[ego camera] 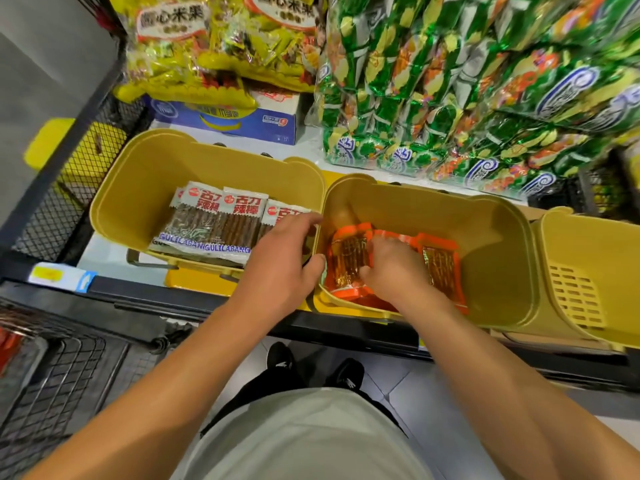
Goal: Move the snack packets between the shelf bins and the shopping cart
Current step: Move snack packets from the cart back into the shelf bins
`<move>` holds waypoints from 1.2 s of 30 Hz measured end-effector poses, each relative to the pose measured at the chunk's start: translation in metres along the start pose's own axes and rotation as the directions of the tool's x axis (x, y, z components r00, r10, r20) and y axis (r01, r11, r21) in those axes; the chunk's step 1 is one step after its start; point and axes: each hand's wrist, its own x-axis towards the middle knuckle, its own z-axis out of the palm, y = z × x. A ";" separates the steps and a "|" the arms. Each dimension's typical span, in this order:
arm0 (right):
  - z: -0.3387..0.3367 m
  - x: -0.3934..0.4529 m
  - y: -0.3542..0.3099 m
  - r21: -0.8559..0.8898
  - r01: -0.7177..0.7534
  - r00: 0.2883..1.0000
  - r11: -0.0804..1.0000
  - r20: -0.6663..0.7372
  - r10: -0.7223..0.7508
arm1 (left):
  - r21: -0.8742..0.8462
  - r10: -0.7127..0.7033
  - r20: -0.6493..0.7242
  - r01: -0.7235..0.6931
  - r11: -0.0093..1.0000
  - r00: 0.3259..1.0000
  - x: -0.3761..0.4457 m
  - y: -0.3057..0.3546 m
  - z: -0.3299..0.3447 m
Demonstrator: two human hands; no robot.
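Two yellow shelf bins stand side by side. The left bin [138, 174] holds several white-and-clear snack packets [211, 223] with brown sticks. The middle bin [485, 244] holds orange snack packets [441, 268]. My left hand [287, 258] lies over the wall between the two bins, thumb on the middle bin's side and fingers reaching into the left bin by the rightmost white packet. My right hand [391, 268] is down in the middle bin, its fingers curled on an orange packet [348, 261]. The shopping cart [65, 372] is at the lower left.
A third yellow bin [588, 271] stands at the right edge. Behind the bins are stacked green snack bags [467, 88], yellow bags [214, 46] and a blue-white box [242, 123]. A black mesh panel [65, 188] closes the shelf's left side. My shoes stand below the shelf edge.
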 end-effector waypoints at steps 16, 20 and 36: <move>-0.016 -0.007 0.023 -0.033 0.240 0.927 0.970 0.305 -0.219 | 0.104 -0.126 -0.148 0.142 0.984 0.981 -0.004 0.020 0.014; -0.024 -0.015 0.032 0.001 0.296 0.937 0.955 0.196 -0.291 | 0.114 -0.140 -0.204 0.166 0.980 0.969 -0.013 0.035 0.018; -0.007 -0.132 0.030 0.310 0.682 0.732 0.663 -0.310 -0.607 | -0.152 -0.434 -0.562 0.428 0.891 0.704 -0.145 0.075 0.061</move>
